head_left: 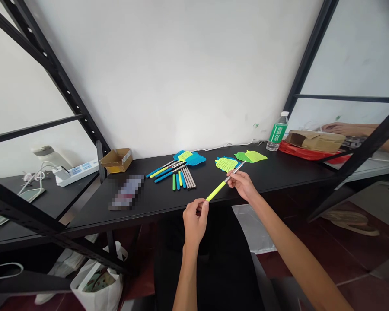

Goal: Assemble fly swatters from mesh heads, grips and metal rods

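One light, stiff-looking rod is over the surface's front edge, my left grip pinching its handle, my right grip pinching its probably more slippery metal part.

The single view looks from the person's head, facing forward and steeply down, across a flat black tabletop to a plain white wall, with black metal shelf posts slanting at both sides in its wide field. It sits within arm's reach of the bare left hand and bare right hand, whose forearms enter from the lower edge, and the slim metal rod with a yellow-green handle lies just below centre. Beneath the table edge it also takes in the black-clothed lap and dark red tiled floor.
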`<state>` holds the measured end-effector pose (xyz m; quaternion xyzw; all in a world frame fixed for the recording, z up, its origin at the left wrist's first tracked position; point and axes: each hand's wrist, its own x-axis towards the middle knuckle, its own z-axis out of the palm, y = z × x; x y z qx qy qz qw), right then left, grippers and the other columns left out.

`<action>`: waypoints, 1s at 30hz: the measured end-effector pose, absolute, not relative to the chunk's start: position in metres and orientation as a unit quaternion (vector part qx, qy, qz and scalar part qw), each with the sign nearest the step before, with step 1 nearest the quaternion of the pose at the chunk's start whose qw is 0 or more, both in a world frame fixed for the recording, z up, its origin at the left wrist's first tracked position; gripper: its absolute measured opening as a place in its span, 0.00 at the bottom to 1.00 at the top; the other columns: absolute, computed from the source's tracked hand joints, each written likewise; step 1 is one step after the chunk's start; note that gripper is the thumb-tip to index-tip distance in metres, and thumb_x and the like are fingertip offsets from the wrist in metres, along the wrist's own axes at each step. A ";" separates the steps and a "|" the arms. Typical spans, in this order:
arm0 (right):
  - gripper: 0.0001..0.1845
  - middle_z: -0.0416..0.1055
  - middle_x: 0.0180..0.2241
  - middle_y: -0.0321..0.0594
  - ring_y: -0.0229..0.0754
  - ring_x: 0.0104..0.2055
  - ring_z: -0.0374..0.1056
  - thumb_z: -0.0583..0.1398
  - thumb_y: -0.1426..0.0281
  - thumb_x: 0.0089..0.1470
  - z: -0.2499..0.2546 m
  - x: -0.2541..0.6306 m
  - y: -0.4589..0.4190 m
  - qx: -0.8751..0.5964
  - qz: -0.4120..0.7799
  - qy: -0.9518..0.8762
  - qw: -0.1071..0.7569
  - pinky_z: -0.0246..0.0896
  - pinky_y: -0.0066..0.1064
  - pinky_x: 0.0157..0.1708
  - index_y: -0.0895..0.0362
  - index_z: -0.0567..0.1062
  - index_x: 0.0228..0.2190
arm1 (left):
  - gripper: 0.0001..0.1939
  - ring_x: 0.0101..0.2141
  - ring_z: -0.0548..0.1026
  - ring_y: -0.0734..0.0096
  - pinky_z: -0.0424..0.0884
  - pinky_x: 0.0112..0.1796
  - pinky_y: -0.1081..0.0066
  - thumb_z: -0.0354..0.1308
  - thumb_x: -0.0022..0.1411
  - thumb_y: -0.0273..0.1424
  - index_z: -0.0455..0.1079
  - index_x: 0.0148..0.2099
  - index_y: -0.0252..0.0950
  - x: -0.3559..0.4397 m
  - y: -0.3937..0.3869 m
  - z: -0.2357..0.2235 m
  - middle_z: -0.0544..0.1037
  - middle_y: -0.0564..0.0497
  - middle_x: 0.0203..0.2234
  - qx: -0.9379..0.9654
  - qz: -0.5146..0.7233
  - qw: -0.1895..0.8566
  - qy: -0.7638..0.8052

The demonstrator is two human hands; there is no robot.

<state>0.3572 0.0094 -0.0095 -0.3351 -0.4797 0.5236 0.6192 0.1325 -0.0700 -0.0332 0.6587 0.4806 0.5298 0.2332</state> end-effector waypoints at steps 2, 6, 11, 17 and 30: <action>0.12 0.73 0.21 0.38 0.36 0.22 0.65 0.68 0.61 0.49 -0.009 0.357 0.009 -0.331 0.527 -0.480 0.618 0.55 0.29 0.22 0.57 0.79 0.31 | 0.15 0.32 0.74 0.67 0.68 0.33 0.72 0.51 0.69 0.40 0.76 0.41 0.38 0.132 -0.070 -0.033 0.77 0.50 0.27 0.661 0.526 0.230 0.483; 0.13 0.73 0.21 0.38 0.36 0.22 0.65 0.68 0.61 0.49 -0.009 0.357 0.009 -0.333 0.528 -0.483 0.614 0.55 0.28 0.22 0.58 0.79 0.31 | 0.15 0.33 0.74 0.67 0.69 0.33 0.72 0.52 0.69 0.40 0.76 0.41 0.38 0.132 -0.071 -0.033 0.77 0.50 0.27 0.663 0.521 0.238 0.482; 0.13 0.73 0.22 0.38 0.35 0.22 0.66 0.68 0.60 0.49 -0.009 0.357 0.009 -0.335 0.524 -0.487 0.613 0.55 0.28 0.22 0.58 0.80 0.31 | 0.14 0.32 0.74 0.68 0.69 0.33 0.72 0.54 0.67 0.41 0.76 0.42 0.38 0.133 -0.071 -0.034 0.77 0.50 0.29 0.652 0.534 0.241 0.481; 0.12 0.73 0.21 0.38 0.35 0.22 0.66 0.68 0.62 0.49 -0.008 0.357 0.009 -0.325 0.532 -0.478 0.619 0.55 0.27 0.21 0.58 0.80 0.31 | 0.13 0.30 0.72 0.70 0.67 0.31 0.74 0.55 0.67 0.40 0.74 0.44 0.38 0.133 -0.071 -0.034 0.74 0.52 0.26 0.652 0.535 0.257 0.471; 0.12 0.73 0.21 0.38 0.36 0.22 0.65 0.68 0.62 0.49 -0.008 0.357 0.008 -0.322 0.532 -0.490 0.611 0.55 0.28 0.22 0.58 0.80 0.31 | 0.15 0.34 0.74 0.67 0.69 0.34 0.72 0.52 0.68 0.39 0.77 0.40 0.38 0.132 -0.070 -0.034 0.78 0.50 0.28 0.666 0.521 0.224 0.485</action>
